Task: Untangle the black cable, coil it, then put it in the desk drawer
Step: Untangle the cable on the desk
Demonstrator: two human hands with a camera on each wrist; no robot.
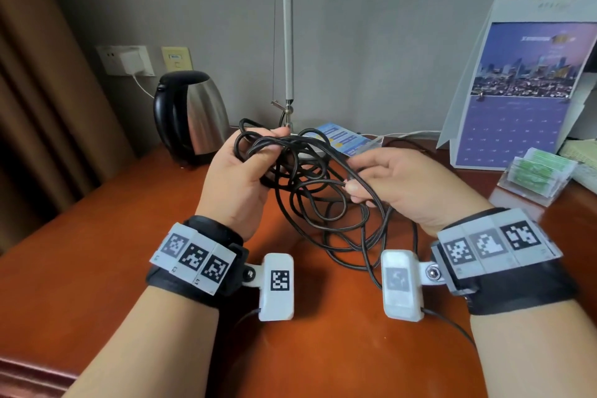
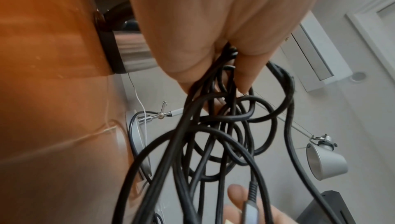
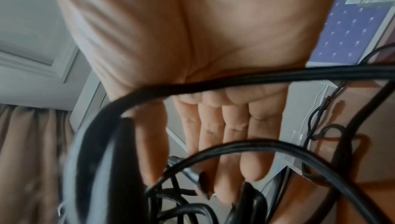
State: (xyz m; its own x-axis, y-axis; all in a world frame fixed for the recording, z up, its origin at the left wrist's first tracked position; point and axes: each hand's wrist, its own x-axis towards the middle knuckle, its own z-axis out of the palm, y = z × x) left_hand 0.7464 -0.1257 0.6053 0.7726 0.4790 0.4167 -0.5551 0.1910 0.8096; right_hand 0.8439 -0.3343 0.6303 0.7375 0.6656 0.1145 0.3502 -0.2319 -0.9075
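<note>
You held the black cable (image 1: 310, 200) in the air between both hands, above the reddish-brown wooden desk (image 1: 97, 236), with its lower loops sagging down to the desk surface between your wrists. Your left hand (image 1: 239, 178) had its fingers curled round a bunch of tangled loops near the top of the bundle, thumb pressed across them; in the left wrist view the strands ran out from between your fingers (image 2: 248, 68) and fell into a knot of overlapping loops (image 2: 224, 134). Your right hand (image 1: 407, 184) pinched one strand between thumb and forefinger, while the other fingers lay fairly straight; in the right wrist view those fingers (image 3: 230, 134) stretched out with cable strands (image 3: 256, 77) crossing in front of the palm, the picture there being blurred. A connector end (image 2: 250, 209) of the cable showed by your right fingertips in the left wrist view. Behind your left hand stood a steel and black electric kettle (image 1: 190, 116) at the back of the desk, near a wall socket with a white charger (image 1: 129, 61) plugged in. A thin metal lamp stem (image 1: 287, 26) rose behind the cable. To the right stood a purple desk calendar (image 1: 517, 90), and beside it a clear holder of green packets (image 1: 536, 174).
</note>
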